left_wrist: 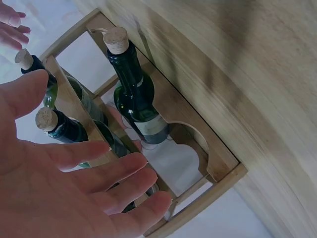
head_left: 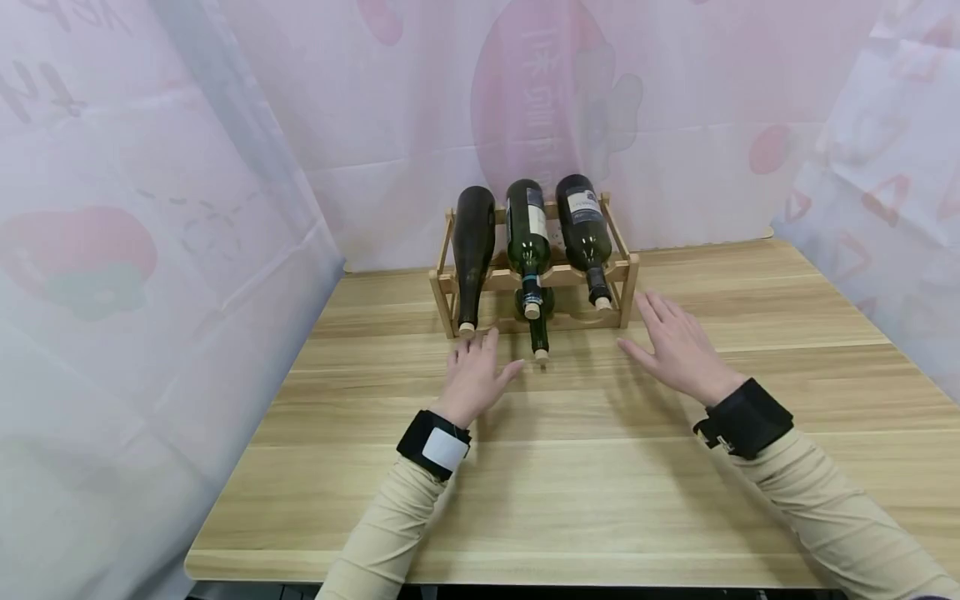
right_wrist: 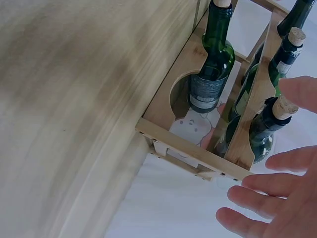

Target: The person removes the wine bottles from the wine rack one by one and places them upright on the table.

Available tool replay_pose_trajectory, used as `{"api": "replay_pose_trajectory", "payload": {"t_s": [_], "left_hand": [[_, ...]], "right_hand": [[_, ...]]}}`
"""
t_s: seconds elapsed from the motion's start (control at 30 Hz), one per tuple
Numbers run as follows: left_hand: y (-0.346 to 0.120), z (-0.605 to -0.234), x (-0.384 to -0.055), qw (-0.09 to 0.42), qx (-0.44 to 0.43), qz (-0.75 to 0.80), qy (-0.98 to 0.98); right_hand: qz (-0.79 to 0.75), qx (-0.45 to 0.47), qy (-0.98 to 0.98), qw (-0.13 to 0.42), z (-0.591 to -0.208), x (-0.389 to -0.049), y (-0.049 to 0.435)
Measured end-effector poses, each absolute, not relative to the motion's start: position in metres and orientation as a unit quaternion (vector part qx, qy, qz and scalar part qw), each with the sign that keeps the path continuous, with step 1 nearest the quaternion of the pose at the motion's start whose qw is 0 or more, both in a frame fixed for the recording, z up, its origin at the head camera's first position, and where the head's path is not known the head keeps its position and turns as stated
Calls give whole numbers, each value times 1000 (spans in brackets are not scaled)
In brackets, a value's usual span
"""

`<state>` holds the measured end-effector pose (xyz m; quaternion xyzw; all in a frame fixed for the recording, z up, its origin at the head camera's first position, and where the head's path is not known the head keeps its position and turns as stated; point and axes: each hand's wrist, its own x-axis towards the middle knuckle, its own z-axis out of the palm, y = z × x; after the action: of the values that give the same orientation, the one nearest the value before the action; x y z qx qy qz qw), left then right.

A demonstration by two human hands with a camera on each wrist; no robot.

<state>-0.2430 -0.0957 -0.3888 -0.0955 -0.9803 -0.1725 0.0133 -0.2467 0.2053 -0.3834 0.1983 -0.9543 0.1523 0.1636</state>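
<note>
A two-tier wooden wine rack (head_left: 630,287) stands at the back of the table. Three corked bottles lie along its upper tier, necks toward me: a dark one (head_left: 474,229) at left, a green one (head_left: 527,233) in the middle, a labelled one (head_left: 583,225) at right. Below them, a green bottle (left_wrist: 136,94) lies in the middle of the lower tier. My left hand (head_left: 474,379), fingers spread and empty, is just in front of the rack's left end. My right hand (head_left: 684,346) holds nothing, its fingers extended beside the rack's front right corner.
The wooden table (head_left: 585,500) stretches between me and the rack. Printed cloth curtains (head_left: 420,125) hang behind the rack and along both sides. Corked necks stick out past the rack's front toward my hands.
</note>
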Motion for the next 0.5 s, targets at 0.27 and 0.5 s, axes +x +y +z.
{"api": "replay_pose_trajectory", "payload": {"t_s": [0.27, 0.5], "left_hand": [[-88, -385, -243, 4, -97, -161, -982], [-79, -382, -243, 3, -111, -169, -979]], "right_hand": [[146, 203, -955, 162, -376, -249, 203], [136, 200, -957, 158, -372, -250, 203]]}}
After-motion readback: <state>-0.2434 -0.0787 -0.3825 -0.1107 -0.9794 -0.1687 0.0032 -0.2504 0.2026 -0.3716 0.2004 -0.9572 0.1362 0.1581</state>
